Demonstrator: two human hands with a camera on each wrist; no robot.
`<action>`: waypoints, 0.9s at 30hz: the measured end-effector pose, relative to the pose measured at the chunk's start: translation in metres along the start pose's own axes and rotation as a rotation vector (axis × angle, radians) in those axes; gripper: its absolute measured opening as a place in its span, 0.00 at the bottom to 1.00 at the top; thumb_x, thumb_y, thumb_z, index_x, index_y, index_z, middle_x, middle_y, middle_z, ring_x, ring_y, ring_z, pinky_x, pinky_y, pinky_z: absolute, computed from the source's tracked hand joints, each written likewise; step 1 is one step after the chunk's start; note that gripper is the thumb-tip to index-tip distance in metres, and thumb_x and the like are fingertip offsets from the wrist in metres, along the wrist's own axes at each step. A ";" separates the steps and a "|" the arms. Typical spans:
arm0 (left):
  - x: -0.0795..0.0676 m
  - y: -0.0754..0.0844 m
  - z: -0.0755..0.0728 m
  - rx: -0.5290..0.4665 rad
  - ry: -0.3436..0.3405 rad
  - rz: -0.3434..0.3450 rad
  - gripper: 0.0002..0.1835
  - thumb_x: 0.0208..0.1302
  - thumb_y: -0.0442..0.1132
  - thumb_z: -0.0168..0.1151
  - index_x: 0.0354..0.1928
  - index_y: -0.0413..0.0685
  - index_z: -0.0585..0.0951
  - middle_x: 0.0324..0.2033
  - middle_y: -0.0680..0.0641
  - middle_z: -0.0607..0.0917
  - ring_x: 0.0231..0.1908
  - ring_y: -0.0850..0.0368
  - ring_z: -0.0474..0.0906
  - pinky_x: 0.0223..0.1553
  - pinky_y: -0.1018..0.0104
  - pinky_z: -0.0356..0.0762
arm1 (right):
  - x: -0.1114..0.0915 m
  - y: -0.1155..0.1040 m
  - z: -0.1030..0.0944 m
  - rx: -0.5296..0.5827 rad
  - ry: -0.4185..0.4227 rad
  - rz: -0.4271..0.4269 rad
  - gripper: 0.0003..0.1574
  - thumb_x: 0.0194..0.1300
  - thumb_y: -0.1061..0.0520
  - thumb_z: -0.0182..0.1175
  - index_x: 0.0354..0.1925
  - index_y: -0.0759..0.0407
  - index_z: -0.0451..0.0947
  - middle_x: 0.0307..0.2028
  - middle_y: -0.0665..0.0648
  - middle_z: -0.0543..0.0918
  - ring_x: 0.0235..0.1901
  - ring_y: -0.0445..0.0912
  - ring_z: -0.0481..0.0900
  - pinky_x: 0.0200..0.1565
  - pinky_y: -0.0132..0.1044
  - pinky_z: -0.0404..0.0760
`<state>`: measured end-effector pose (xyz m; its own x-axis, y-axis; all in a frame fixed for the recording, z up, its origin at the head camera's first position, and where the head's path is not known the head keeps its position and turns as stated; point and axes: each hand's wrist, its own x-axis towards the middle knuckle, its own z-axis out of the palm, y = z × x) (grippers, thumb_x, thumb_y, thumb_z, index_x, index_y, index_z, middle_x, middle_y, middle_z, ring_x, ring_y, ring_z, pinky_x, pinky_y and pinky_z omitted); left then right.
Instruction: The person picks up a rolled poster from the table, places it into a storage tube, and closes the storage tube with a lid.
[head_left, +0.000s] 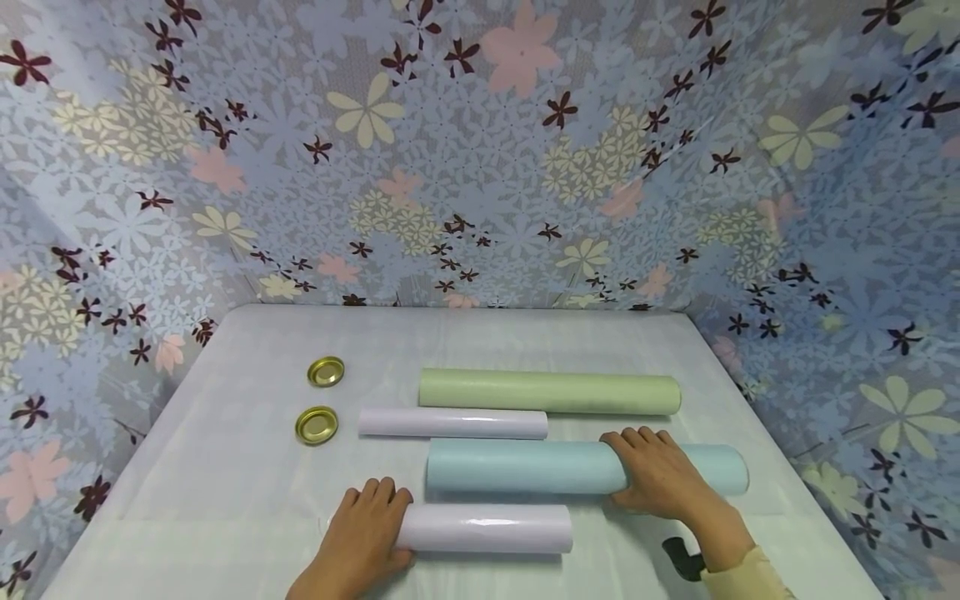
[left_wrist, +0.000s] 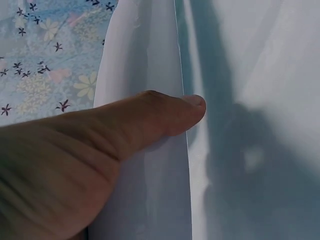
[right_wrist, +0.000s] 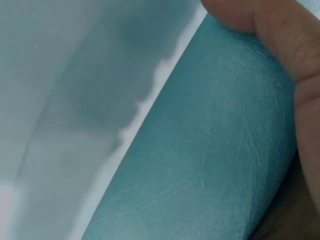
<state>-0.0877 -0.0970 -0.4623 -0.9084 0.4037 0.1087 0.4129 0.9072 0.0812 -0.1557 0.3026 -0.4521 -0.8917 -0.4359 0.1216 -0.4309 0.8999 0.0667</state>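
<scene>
My left hand (head_left: 363,529) grips the left end of a glossy white roll (head_left: 487,528) lying closest to me on the table. In the left wrist view the thumb (left_wrist: 165,112) lies across that roll's surface. Farther right, my right hand (head_left: 660,475) holds a thicker light-blue roll (head_left: 525,467) right of its middle, fingers over the far side and thumb on the near side. Up close in the right wrist view, the blue roll (right_wrist: 190,140) has a creased, leathery surface. Both rolls lie sideways, the blue one just beyond the white one.
Behind the blue roll lie a thinner white roll (head_left: 453,423) and a pale green roll (head_left: 551,392). Two gold round lids (head_left: 326,372) sit at the left. A black object (head_left: 681,558) shows beside the right wrist. Flowered cloth (head_left: 480,167) hangs around the white-covered table (head_left: 225,492).
</scene>
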 end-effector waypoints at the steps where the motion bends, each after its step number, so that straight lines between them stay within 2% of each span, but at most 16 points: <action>1: 0.000 -0.001 -0.002 0.000 0.006 -0.001 0.28 0.35 0.55 0.75 0.38 0.52 0.75 0.29 0.54 0.70 0.33 0.57 0.65 0.34 0.60 0.64 | 0.000 0.000 -0.001 0.002 0.001 0.000 0.47 0.31 0.38 0.76 0.52 0.50 0.74 0.40 0.50 0.79 0.42 0.49 0.76 0.44 0.50 0.73; 9: -0.001 -0.008 -0.014 0.017 0.098 -0.007 0.26 0.33 0.52 0.75 0.36 0.52 0.75 0.29 0.55 0.70 0.33 0.58 0.66 0.36 0.61 0.64 | 0.003 0.004 -0.016 0.024 0.016 0.004 0.49 0.32 0.39 0.76 0.54 0.53 0.73 0.46 0.56 0.80 0.49 0.56 0.77 0.50 0.56 0.72; 17: -0.001 -0.016 -0.027 0.017 0.114 -0.032 0.26 0.35 0.51 0.75 0.38 0.52 0.76 0.30 0.54 0.71 0.35 0.57 0.67 0.39 0.60 0.67 | 0.007 0.010 -0.028 0.027 0.031 0.009 0.51 0.34 0.38 0.76 0.56 0.53 0.72 0.47 0.57 0.80 0.47 0.56 0.76 0.50 0.56 0.71; 27: -0.005 -0.025 -0.037 0.037 0.153 -0.021 0.26 0.36 0.51 0.75 0.39 0.53 0.76 0.31 0.54 0.71 0.36 0.57 0.67 0.42 0.59 0.68 | 0.007 0.017 -0.040 0.021 0.060 0.021 0.50 0.34 0.38 0.76 0.55 0.53 0.72 0.44 0.56 0.80 0.45 0.55 0.76 0.47 0.57 0.72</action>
<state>-0.0907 -0.1259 -0.4285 -0.8949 0.3647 0.2573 0.3888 0.9200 0.0484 -0.1638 0.3141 -0.4106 -0.8910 -0.4163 0.1814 -0.4157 0.9085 0.0431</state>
